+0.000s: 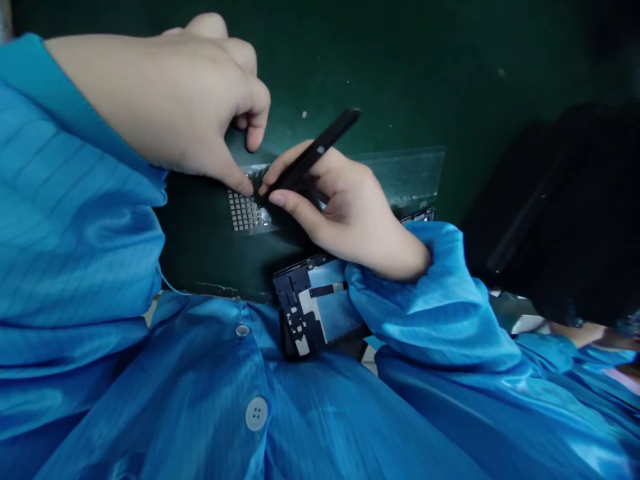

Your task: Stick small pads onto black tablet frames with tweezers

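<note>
Dark green work surface (475, 80), one, smooth, with a few pale specks, filling the upper view. On it, by count:

Sheet of small grey square pieces on clear film (243, 213), one; pieces in several rows, full number hidden by the fingers. Lies flat before the person, between the two hands.

Slim black tweezer-like tool (320, 148), one, slanted, its lower end at the sheet; whether the tip touches a piece cannot be told.

Hands, two, bare. Right hand (345, 207): thumb and forefinger pinching the tool near its lower end. Left hand (200, 100): thumb tip set on the upper part of the sheet, forefinger bent and apart from the thumb, other fingers curled.

Clear, glossy film strip (405, 175), one, beyond the right wrist; any join with the sheet is hidden.

Tiny pale square chip (304, 115), one, loose beyond the sheet.

Black rectangular device with a blue panel (320, 310), one, at the near edge. Dark device edge (425, 215), one, mostly covered by the right sleeve.

Shiny blue smock (200, 400), one, two white buttons showing.

Right side: large black shape (565, 200), indistinct; below it, another person's blue sleeve (545, 352).
</note>
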### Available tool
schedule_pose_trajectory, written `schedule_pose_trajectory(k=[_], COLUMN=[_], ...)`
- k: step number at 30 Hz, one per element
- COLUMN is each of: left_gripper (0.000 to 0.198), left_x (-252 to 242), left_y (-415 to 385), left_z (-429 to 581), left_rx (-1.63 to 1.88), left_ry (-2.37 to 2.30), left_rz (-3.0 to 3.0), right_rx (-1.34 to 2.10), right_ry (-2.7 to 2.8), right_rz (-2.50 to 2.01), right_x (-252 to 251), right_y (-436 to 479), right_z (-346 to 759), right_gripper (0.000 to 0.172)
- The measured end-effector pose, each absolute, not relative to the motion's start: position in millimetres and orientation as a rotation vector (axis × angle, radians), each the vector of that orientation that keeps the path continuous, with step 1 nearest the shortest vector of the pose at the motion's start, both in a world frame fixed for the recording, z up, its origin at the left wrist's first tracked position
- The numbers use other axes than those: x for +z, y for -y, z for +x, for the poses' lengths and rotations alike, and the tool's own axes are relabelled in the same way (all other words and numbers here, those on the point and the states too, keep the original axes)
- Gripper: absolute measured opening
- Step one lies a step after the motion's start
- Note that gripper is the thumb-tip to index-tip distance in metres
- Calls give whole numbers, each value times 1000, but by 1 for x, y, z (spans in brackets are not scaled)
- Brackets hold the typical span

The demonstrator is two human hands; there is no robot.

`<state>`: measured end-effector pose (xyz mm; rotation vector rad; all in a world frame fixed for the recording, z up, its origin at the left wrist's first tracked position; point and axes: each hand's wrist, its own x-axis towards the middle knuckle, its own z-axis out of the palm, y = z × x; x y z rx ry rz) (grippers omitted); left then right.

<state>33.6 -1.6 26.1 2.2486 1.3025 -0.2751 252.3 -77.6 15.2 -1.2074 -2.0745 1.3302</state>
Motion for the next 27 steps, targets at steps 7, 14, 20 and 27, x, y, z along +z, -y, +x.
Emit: schedule_pose_trajectory(k=[7,14,20,27], left_gripper=[47,50,70,97], left_x=[37,17,-8,-23], left_y=[5,1,1,-3], left_z=[42,31,9,-6], left_rx=[-355,-153,84,254], left_ry=[-1357,-1269,-1169,-1008], left_rz=[2193,2266,2332,2264], right_rx=[1299,1402,865,701], right_ry=[2110,1946,1263,1310], right_rz=[-1206,-1260,-1503,-1510], right_x=[12,23,24,-8], right_y=[80,86,182,221], right_z=[254,256,276,269], right_gripper=[27,27,4,11])
